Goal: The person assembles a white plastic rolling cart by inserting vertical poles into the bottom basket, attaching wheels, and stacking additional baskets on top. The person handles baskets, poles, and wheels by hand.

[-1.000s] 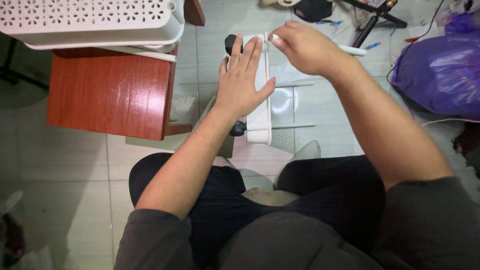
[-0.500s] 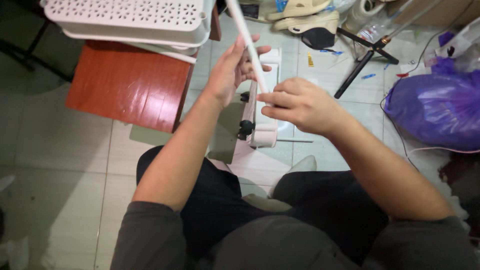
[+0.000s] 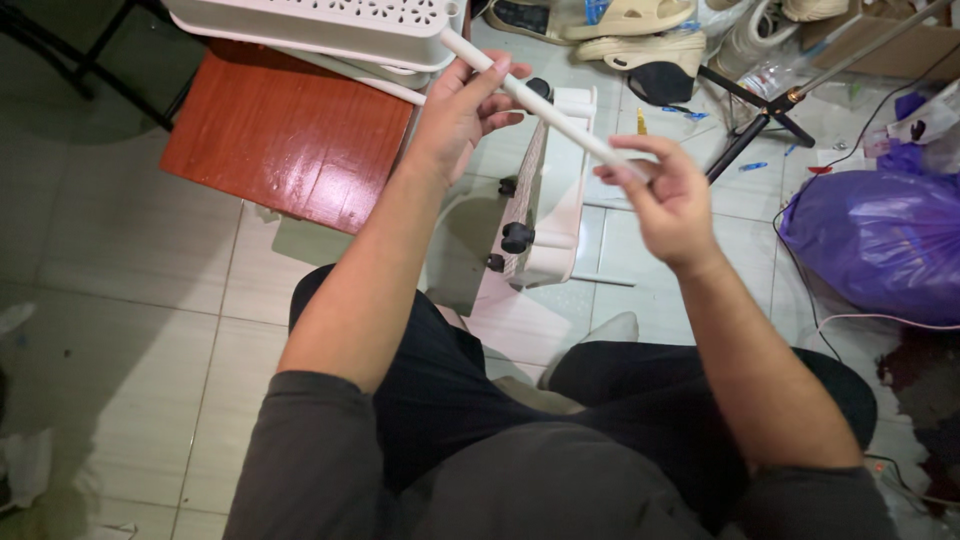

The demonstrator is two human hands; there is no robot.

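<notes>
A long white tube (image 3: pixel 545 105) runs slantwise between both hands, above the floor. My left hand (image 3: pixel 462 112) grips it near its upper left end. The lower right end is pinched in the fingers of my right hand (image 3: pixel 668 198). Below the tube, a white plastic rack part with black wheels (image 3: pixel 540 215) stands on edge on the tiled floor in front of my knees.
A white perforated basket (image 3: pixel 320 25) rests on a red-brown wooden stool (image 3: pixel 285 135) at upper left. A purple plastic bag (image 3: pixel 880 245) lies at right. Sandals (image 3: pixel 630 25), a black tripod leg (image 3: pixel 760 130) and cables clutter the far floor.
The tube has been lifted off the rack part and tilted. My right hand slid down to its lower end, and my left hand took hold near the upper end.
</notes>
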